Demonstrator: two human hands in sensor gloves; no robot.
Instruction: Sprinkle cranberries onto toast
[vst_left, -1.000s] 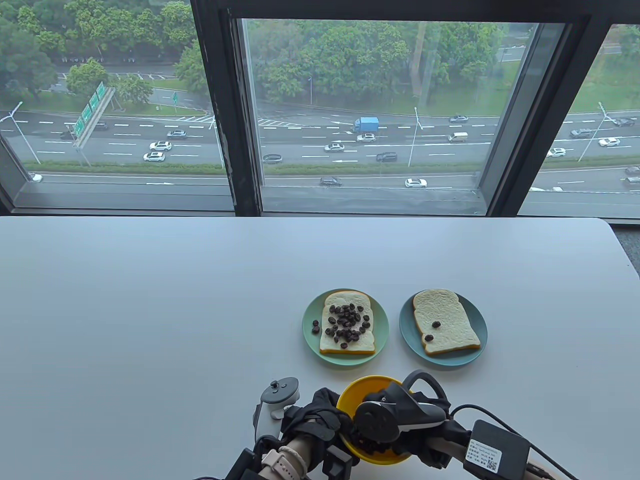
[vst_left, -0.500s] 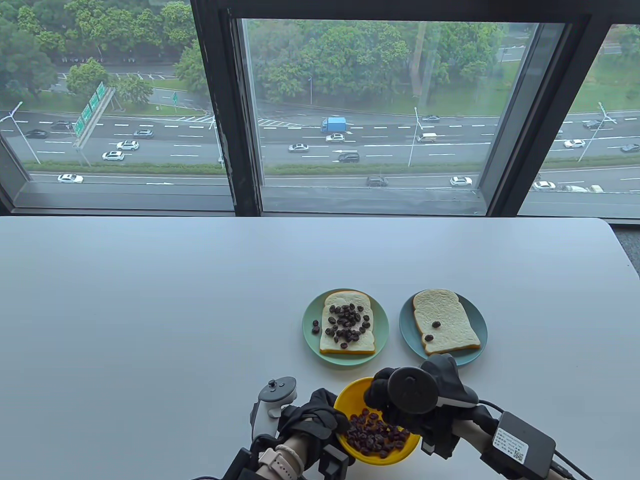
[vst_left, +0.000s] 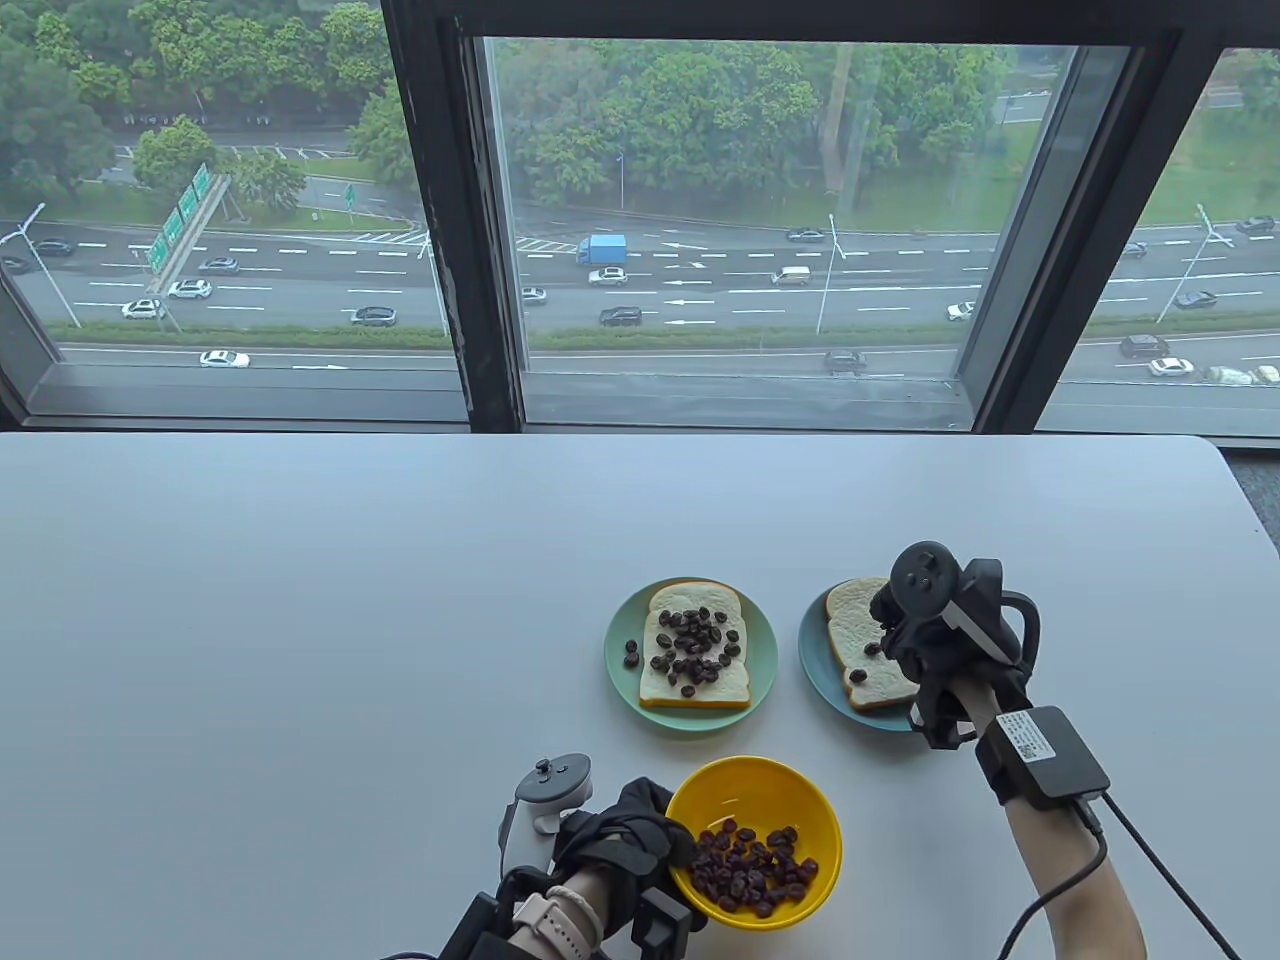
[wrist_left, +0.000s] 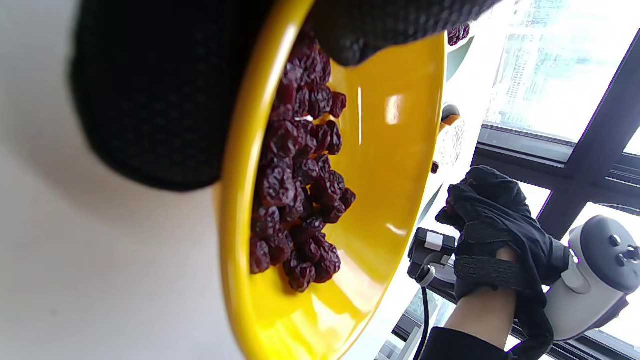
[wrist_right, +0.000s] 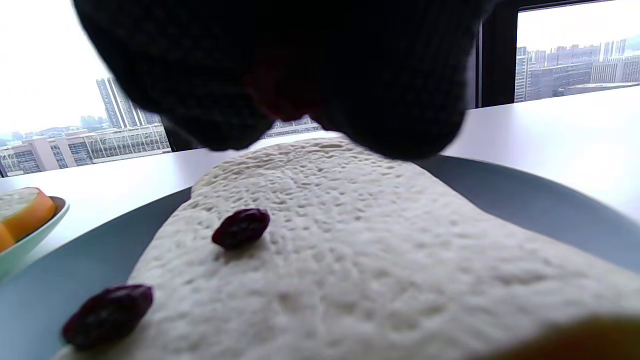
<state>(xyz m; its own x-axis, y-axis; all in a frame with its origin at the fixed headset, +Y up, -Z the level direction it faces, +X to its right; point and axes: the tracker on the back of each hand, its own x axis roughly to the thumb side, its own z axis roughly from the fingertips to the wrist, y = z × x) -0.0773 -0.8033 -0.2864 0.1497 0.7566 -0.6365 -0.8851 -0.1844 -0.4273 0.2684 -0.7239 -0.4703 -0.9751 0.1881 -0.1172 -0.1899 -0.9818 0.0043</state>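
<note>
— Where's the right hand (vst_left: 925, 640) now?

— Over the blue plate (vst_left: 815, 655), above the near-bare toast (vst_left: 850, 625). Its fingers (wrist_right: 280, 75) are bunched together just over the bread; whether they pinch any fruit, I can't tell.

— And that slice?

— Flat on the plate, long axis running from its rounded top at the far left toward the near right. Two cranberries (wrist_right: 241, 227) sit near its left edge.

— The left hand (vst_left: 625, 835)?

— It grips the left rim of the yellow bowl (vst_left: 790, 790) on the table (vst_left: 300, 620), thumb hooked inside, a heap of cranberries (vst_left: 752, 868) within. Beside the blue plate, a green plate (vst_left: 620, 660) carries the well-covered toast (vst_left: 695, 645).
</note>
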